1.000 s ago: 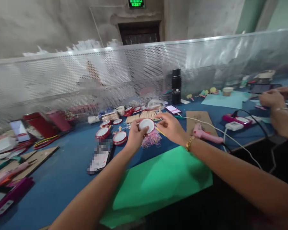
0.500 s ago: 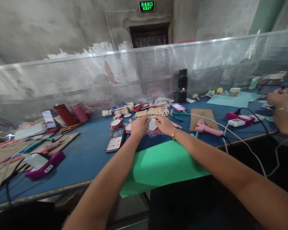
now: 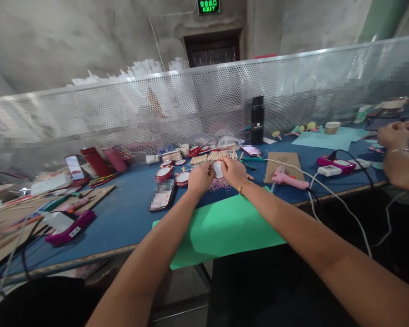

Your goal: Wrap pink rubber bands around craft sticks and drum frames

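A small white disc (image 3: 218, 170) is held between my two hands above the blue table (image 3: 119, 213). My left hand (image 3: 200, 178) pinches its left side, and my right hand (image 3: 234, 171) grips its right side with bent fingers. Pink stringy material (image 3: 220, 184) lies just below the disc. Left of my left hand are red-rimmed white discs (image 3: 182, 178), with a phone (image 3: 162, 195) in front of them. Wooden sticks (image 3: 225, 156) lie behind my hands. A green sheet (image 3: 221, 231) hangs over the table's front edge beneath my forearms.
A pink glue gun (image 3: 289, 179) rests on cardboard (image 3: 284, 163) at the right, with white cables nearby. A black bottle (image 3: 257, 120) stands by the perforated screen (image 3: 225, 91). Purple power strips (image 3: 71, 228) lie on both sides. Another person's hands (image 3: 395, 136) are at the far right.
The disc now looks narrower and more tilted between my fingers. My left hand has moved slightly right, uncovering more of a red-rimmed disc. The view has shifted slightly.
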A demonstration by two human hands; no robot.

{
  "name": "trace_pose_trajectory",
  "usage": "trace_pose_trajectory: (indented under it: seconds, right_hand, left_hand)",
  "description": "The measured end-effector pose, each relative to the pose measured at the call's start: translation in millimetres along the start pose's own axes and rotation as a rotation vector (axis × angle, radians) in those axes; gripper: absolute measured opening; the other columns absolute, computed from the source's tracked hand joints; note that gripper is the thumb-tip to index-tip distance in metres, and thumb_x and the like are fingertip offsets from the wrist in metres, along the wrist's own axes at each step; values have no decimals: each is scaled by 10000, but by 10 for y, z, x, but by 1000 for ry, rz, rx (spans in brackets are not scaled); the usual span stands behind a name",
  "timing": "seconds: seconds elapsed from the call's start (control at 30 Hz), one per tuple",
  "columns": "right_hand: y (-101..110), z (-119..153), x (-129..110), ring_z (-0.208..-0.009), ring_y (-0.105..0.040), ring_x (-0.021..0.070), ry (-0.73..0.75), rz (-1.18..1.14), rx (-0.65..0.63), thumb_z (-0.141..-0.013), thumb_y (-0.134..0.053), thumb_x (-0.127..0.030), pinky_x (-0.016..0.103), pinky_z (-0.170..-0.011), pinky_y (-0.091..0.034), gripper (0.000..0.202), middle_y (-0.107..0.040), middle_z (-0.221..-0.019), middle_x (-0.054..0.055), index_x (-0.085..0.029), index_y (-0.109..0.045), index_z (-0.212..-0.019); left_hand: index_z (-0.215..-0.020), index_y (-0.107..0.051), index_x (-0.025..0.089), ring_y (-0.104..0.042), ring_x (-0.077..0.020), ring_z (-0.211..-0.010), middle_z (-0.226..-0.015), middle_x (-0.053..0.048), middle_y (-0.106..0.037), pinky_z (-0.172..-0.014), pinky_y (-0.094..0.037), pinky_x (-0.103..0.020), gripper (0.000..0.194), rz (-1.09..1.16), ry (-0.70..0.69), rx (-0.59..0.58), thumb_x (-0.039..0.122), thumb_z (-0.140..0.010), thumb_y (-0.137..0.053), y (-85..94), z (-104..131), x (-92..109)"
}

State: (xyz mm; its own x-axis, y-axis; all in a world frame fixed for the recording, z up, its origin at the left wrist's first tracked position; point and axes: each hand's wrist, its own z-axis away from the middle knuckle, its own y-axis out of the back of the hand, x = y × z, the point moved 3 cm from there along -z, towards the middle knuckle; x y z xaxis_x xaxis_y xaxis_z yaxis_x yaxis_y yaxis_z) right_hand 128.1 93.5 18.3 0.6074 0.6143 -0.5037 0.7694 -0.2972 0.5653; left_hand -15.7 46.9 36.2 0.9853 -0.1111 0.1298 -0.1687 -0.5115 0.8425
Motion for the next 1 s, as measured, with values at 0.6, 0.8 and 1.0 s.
trace_pose_trajectory:
  seconds: [0.6, 0.8, 1.0]
  right_hand:
    - [-8, -65, 189, -1034, -648, 279, -6, -142, -18, -985, -444, -279, 370, -927, -484, 288, -711, -1139, 128, -162, -582, -1209]
    - [-46, -26, 124, -988, -641, 277, 38, -136, -17, -963, -449, -276, 370, -898, -481, 247, -705, -1083, 113, -183, -592, -1141]
    - [-42, -51, 177, -957, -645, 269, -28, -160, 31, -961, -452, -302, 364, -882, -483, 228, -706, -1044, 112, -186, -591, -1100]
  left_hand:
    - [-1016, -664, 211, -622, -210, -740, -798, -48, -713, -628, -346, -272, 257, 227, 1, 65, 430, -937, -557, -5, -43, -87]
    - [-757, -555, 200, -522, -136, -515, -607, 1, -613, -555, -411, -255, 221, 741, 44, -192, 351, -916, -526, -226, -133, -137]
    - [-703, -592, 191, -484, -119, -426, -551, -6, -630, -462, -371, -248, 281, 881, 97, -294, 429, -850, -620, -269, -130, -142]
